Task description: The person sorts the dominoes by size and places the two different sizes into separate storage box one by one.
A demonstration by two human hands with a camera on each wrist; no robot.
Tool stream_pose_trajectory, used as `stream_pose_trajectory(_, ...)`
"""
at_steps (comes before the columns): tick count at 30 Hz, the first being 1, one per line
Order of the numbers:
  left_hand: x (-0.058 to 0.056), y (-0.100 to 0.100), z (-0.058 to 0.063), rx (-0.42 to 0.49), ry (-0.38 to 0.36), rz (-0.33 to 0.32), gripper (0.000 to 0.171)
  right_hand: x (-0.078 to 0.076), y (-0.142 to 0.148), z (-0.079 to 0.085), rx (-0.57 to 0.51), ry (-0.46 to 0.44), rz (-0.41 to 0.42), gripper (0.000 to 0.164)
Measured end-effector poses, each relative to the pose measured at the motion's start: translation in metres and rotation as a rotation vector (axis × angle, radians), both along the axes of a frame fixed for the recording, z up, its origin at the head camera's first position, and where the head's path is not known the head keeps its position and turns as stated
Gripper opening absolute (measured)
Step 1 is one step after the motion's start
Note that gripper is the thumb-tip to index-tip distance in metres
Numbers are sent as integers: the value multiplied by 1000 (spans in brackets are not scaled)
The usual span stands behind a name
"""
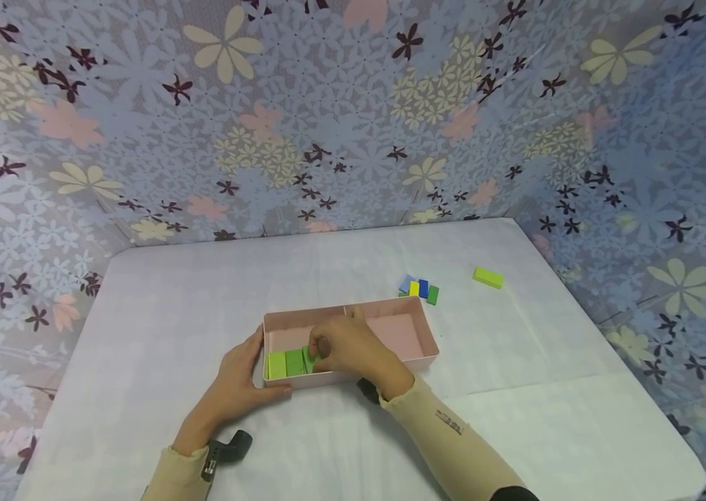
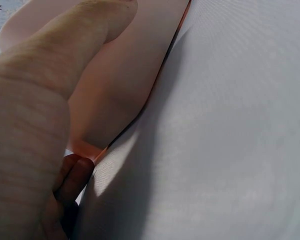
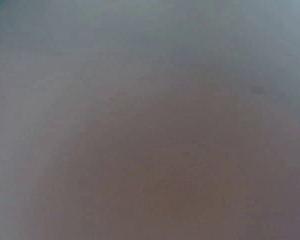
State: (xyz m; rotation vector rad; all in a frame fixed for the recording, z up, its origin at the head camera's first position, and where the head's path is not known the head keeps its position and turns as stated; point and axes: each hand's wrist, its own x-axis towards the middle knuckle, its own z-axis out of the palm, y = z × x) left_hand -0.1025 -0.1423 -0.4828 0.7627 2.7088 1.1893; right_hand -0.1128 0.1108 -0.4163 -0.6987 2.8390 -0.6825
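A pink box (image 1: 399, 337) with a divider (image 1: 346, 310) lies on the table. My left hand (image 1: 236, 379) holds its left front corner, thumb along the front wall and fingers at the left side; the left wrist view shows the thumb (image 2: 85, 35) against the pink wall. Inside the left compartment, a yellow-green block (image 1: 277, 364) and a green block (image 1: 294, 362) lie side by side along the front. Beside them my right hand (image 1: 346, 344) reaches in and pinches another green block (image 1: 309, 358), partly hidden by its fingers. The right wrist view is too blurred to read.
Behind the box's right end lies a small cluster of blocks: light blue (image 1: 406, 282), yellow (image 1: 414, 289), dark blue (image 1: 423, 288) and green (image 1: 432, 295). A yellow-green block (image 1: 488, 277) lies farther right. Flower-patterned cloth (image 1: 353, 139) rises behind the white-covered table (image 1: 534, 431).
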Motion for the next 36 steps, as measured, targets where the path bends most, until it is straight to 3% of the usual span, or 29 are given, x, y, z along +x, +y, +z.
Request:
stream_pose_trajectory(8, -1, 1, -2, -1, 14, -1, 127, 2, 0, 2, 93, 11, -44, 29)
stream_pose_trajectory(17, 2, 1, 1, -1, 13, 2, 127, 3, 2, 0, 33, -27, -10, 22)
stream_pose_trajectory(28, 2, 2, 1, 7, 3, 3, 126, 3, 1, -2, 49, 36, 9, 14)
stream_pose_trajectory(33, 2, 2, 0, 1, 0, 2, 126, 3, 0, -2, 79, 11, 9, 30)
stream_pose_trajectory(36, 2, 1, -1, -4, 0, 3, 126, 3, -1, -2, 91, 9, 12, 28)
